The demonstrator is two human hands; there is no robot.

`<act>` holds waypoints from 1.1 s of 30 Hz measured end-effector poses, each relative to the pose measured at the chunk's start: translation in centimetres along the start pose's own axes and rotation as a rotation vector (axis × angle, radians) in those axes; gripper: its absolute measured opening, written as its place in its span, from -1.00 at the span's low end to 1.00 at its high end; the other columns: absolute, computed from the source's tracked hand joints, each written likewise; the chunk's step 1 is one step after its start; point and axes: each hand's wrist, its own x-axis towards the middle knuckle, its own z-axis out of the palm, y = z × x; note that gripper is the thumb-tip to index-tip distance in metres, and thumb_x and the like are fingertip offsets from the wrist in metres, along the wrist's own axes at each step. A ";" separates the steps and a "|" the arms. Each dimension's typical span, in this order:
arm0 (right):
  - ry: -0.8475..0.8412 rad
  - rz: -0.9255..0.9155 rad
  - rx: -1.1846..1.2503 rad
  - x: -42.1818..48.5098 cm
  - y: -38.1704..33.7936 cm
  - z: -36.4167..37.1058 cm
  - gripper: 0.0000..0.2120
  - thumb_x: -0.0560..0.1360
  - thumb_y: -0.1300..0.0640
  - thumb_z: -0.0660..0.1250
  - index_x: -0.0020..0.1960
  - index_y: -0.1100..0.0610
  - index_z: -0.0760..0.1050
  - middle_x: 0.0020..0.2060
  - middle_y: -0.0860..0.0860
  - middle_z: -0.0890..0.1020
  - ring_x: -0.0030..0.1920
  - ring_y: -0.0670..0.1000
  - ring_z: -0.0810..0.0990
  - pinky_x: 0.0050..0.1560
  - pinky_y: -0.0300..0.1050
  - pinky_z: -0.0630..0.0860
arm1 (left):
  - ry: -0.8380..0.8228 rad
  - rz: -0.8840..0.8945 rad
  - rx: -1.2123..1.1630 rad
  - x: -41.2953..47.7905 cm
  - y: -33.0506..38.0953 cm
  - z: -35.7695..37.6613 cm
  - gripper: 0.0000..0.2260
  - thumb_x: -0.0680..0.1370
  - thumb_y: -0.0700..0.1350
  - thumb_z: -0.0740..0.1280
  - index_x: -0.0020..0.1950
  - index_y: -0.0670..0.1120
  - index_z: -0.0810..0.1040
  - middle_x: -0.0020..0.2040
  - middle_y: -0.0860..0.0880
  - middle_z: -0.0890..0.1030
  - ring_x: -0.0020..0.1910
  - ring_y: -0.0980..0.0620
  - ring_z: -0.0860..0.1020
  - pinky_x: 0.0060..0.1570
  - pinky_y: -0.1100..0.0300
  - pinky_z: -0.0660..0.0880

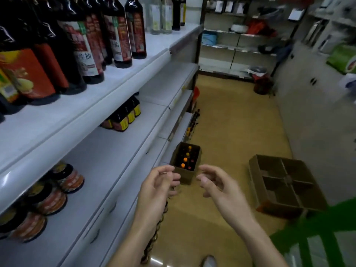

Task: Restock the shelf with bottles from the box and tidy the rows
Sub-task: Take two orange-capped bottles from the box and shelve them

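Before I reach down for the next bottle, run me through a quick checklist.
1. Left hand free: ok, fingers loosely curled, nothing held.
2. Right hand free: ok, empty.
3. Bottle box stocked: ok, orange and red caps show inside.
4. Shelf room: ok, the middle shelf has a bare stretch next to the small dark bottles.
5. Floor nearby: ok, the empty divided box sits apart, to the right.
6. Bottles remaining: cannot tell, partly shadowed.
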 end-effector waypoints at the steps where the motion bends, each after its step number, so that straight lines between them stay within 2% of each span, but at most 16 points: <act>1: -0.013 0.005 0.014 1.3 0.6 -0.6 -0.79 0.62 0.09 0.32 0.20 -0.16 0.55 -0.02 -0.17 0.67 0.04 -0.17 0.63 -0.03 -0.19 0.62 | 0.008 -0.005 0.001 1.1 -0.2 0.9 -0.86 0.66 -0.09 0.27 0.16 -0.03 0.59 -0.01 0.00 0.72 0.02 0.03 0.69 0.02 0.05 0.62; 7: -0.115 0.014 0.006 10.2 3.9 -5.9 -0.80 0.63 0.06 0.33 0.21 -0.16 0.56 -0.01 -0.16 0.66 0.06 -0.14 0.62 0.05 -0.10 0.63 | 0.079 -0.050 -0.008 7.6 -0.7 8.2 -0.87 0.67 -0.14 0.26 0.16 -0.06 0.58 -0.04 -0.02 0.72 0.01 -0.01 0.69 0.03 0.01 0.64; 11: -0.153 0.033 0.038 15.1 5.3 -10.0 -0.80 0.62 0.08 0.33 0.21 -0.11 0.57 0.03 -0.11 0.67 0.08 -0.14 0.62 0.07 -0.10 0.62 | 0.101 -0.071 0.012 10.9 -1.0 12.6 -0.86 0.66 -0.15 0.27 0.17 -0.08 0.58 -0.03 -0.04 0.72 0.00 0.00 0.68 -0.06 0.15 0.64; 17: -0.152 0.090 0.072 19.7 7.7 -14.6 -0.82 0.61 0.09 0.34 0.18 -0.11 0.58 0.00 -0.05 0.68 0.02 -0.11 0.64 -0.01 -0.12 0.64 | 0.140 -0.138 0.040 14.8 -2.3 17.2 -0.86 0.67 -0.15 0.27 0.17 -0.08 0.59 -0.03 -0.05 0.72 -0.02 0.02 0.69 -0.13 0.23 0.62; 24: -0.175 0.194 0.118 25.3 10.1 -17.0 -0.82 0.62 0.18 0.32 0.15 -0.05 0.58 -0.02 0.05 0.69 -0.02 -0.02 0.64 -0.06 -0.16 0.60 | 0.127 -0.207 0.064 21.2 -4.3 20.3 -0.86 0.67 -0.14 0.28 0.17 -0.06 0.59 -0.03 -0.02 0.72 -0.03 0.03 0.69 -0.07 0.14 0.63; 33: -0.230 0.269 0.001 37.2 11.9 -18.7 -0.83 0.64 0.17 0.29 0.14 -0.07 0.57 -0.01 0.09 0.67 0.00 0.08 0.62 -0.03 -0.10 0.59 | 0.139 -0.287 0.013 34.1 -7.4 23.0 -0.86 0.66 -0.14 0.28 0.17 -0.06 0.59 -0.04 -0.05 0.73 -0.02 -0.04 0.70 -0.06 0.09 0.62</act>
